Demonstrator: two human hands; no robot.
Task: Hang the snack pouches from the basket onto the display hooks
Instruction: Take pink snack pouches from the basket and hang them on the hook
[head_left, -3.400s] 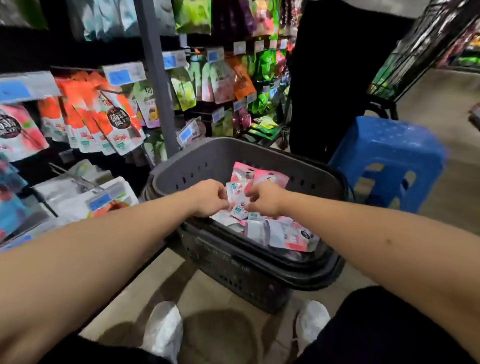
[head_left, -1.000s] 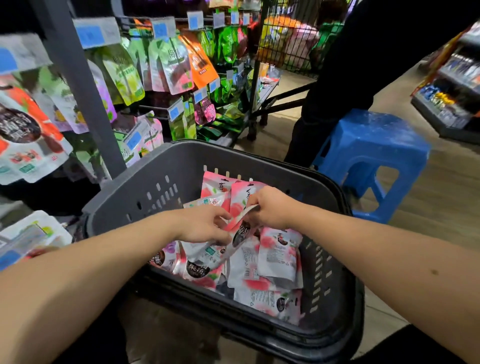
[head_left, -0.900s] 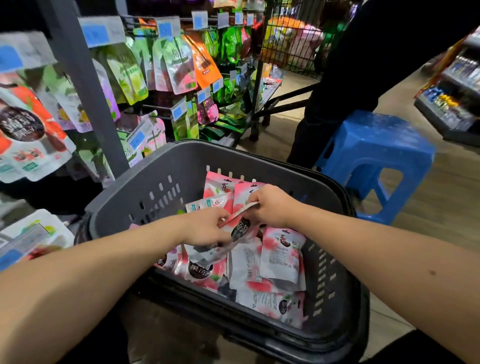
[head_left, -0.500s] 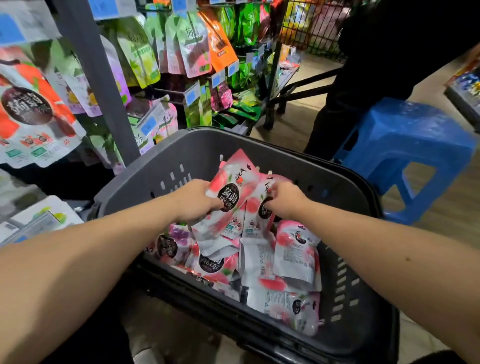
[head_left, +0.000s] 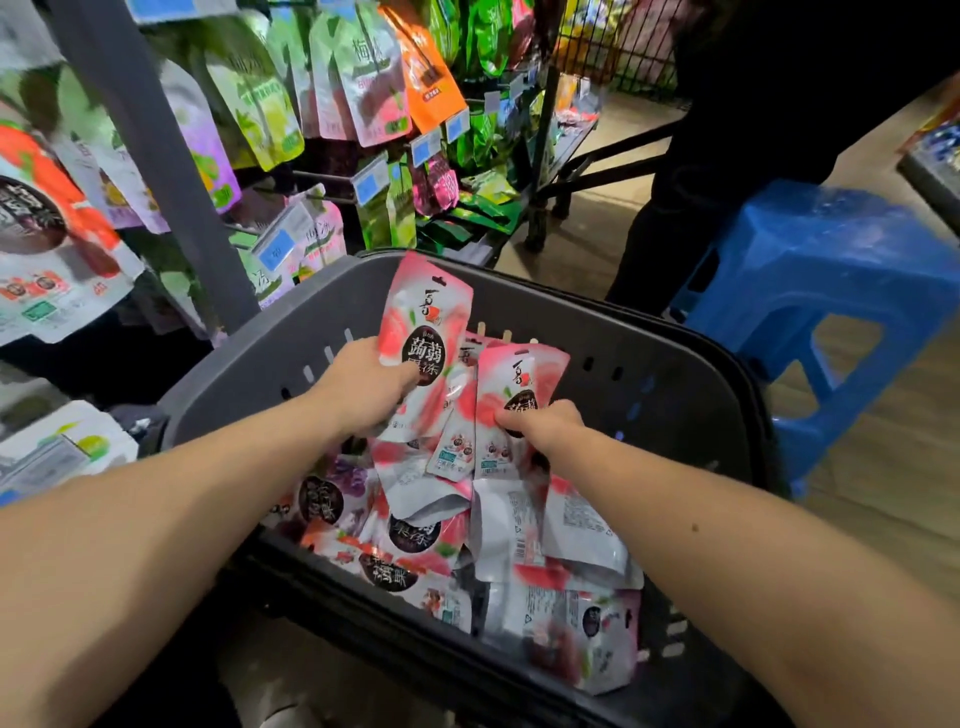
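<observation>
A display rack (head_left: 358, 88) hung with green, orange and pink snack packs stands behind a grey basket (head_left: 675, 374), with a blue stool (head_left: 831, 260) to the basket's right. Loose snack pouches (head_left: 561, 535) cover the basket's floor. Above them, the left hand (head_left: 371, 387) grips a first pink pouch (head_left: 426, 317) upright, while the right hand (head_left: 545, 423) pinches a second pink pouch (head_left: 519, 379) just beside it.

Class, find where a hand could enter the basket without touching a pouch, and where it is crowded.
Free: between the pouches and the right wall of the basket, and the far corner beyond the right hand. Crowded: the middle and near left.
</observation>
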